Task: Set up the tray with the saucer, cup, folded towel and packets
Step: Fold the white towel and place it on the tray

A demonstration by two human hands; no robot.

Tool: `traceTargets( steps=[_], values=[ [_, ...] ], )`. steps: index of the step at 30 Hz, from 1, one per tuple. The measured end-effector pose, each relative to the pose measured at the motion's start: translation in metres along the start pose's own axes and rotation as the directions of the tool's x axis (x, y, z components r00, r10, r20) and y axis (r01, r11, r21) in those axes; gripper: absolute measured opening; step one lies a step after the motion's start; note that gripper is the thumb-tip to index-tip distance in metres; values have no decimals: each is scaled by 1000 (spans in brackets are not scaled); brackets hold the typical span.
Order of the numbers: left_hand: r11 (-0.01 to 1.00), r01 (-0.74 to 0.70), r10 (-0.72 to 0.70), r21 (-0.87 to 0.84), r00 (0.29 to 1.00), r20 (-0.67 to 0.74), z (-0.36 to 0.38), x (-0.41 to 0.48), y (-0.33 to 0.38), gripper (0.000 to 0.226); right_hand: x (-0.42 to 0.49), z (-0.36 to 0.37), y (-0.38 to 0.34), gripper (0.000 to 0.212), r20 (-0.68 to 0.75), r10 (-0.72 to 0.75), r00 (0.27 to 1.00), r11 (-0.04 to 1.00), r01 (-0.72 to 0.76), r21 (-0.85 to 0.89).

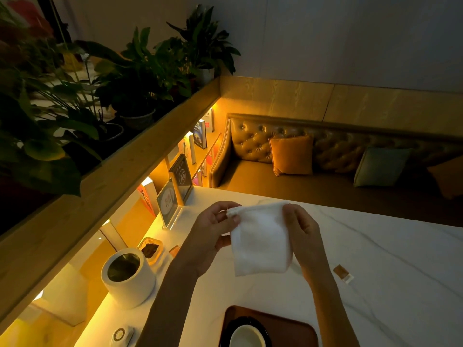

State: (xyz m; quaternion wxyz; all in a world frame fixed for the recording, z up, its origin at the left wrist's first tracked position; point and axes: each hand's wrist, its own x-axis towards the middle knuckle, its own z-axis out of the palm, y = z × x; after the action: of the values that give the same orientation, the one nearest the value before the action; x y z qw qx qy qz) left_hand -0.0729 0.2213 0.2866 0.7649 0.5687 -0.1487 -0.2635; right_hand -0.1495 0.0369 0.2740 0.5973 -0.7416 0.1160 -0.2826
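Towel (260,242): white, soft, folded square; held above the marbled table (380,249).
Left hand (213,234): pinches its upper left corner.
Right hand (304,234): fingers curled round its right edge.
Tray (293,329): brown, round-cornered; bears dark saucer (248,321), white cup (246,338).
Packet (343,272): small brown-and-white rectangle, flat on the table.

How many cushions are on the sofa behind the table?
3. An orange cushion near the left end of the sofa, a blue-green cushion further right, and a brownish cushion cut off by the frame's right edge; more may lie out of view.
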Motion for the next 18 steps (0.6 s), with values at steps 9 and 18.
traceTargets(
  steps=[9, 18],
  values=[
    [998, -56, 58, 23, 995, -81, 7, 1, -12, 18, 0, 9, 15, 22, -101, -188, 977, 942, 150, -302],
    [850, 344, -266, -400, 934, 237, 12, -4, -46, 59, 8, -6, 16, 33, -35, 92, 995, 996, -92, 18]
  ],
)
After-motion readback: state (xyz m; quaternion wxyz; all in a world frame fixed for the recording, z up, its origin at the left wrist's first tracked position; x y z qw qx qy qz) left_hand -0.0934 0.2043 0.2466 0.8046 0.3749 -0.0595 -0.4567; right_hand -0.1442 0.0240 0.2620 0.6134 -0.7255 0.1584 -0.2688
